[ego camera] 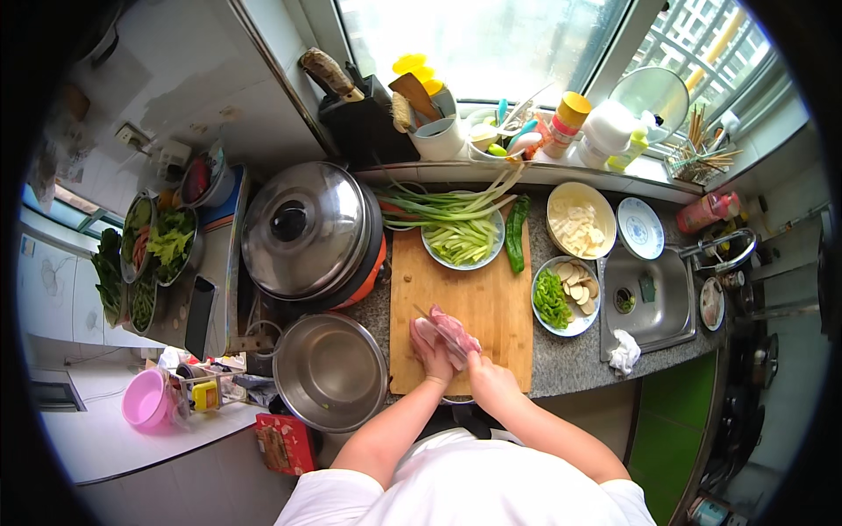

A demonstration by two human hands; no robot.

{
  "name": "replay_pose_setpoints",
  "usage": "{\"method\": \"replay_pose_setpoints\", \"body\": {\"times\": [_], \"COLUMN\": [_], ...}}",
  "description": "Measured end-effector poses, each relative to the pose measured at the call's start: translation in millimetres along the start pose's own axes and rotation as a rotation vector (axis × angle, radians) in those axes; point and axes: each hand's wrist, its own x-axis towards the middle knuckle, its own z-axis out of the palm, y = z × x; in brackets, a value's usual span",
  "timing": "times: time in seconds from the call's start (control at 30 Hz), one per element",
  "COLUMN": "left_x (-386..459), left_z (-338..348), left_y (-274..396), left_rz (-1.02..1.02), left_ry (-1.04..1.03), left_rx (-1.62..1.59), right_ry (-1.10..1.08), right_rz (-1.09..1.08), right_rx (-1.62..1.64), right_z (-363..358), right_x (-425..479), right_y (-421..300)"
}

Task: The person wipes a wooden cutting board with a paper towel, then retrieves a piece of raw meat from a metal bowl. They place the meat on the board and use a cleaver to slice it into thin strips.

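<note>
A piece of raw meat (458,331) lies on the wooden cutting board (411,289). My left hand (431,354) holds the meat from its left side. In my right hand (490,378) is a knife (447,336), its handle mostly hidden by my fingers and its blade slanting up-left against the meat. Beyond the meat, a bowl of sliced green vegetable (462,242) stands on the board's far part, with long scallions (447,209) behind it. A green pepper (518,233) lies at the board's far right.
Left of the board are a lidded electric pot (306,230) and a steel basin (330,373). To the right stand a plate of sliced mushrooms and green pepper (566,296), a yellowish bowl of pale slices (581,220) and a sink (658,296). A knife block (365,121) stands near the window.
</note>
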Motion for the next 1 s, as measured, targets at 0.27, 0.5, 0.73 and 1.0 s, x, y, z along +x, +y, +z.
{"method": "replay_pose_setpoints", "body": {"times": [0.27,0.5,0.73,1.0], "left_x": [2.5,1.6,1.3,5.0], "left_z": [-1.1,-1.8,-4.6,-1.1], "left_y": [-4.0,7.3,-4.6,-14.4], "left_rz": [0.037,0.040,0.041,0.061], "left_ry": [-0.013,-0.041,-0.084,-0.074], "left_rx": [-0.055,-0.035,-0.115,-0.093], "right_ry": [-0.085,-0.053,-0.108,-0.039], "right_rz": [0.035,-0.026,0.022,-0.036], "right_rx": [-0.016,0.007,-0.044,-0.002], "right_z": [-2.1,-0.2,1.4,8.0], "right_x": [-25.1,30.8,-19.5,52.2], "right_y": [16.5,-4.1,11.7,-9.2]}}
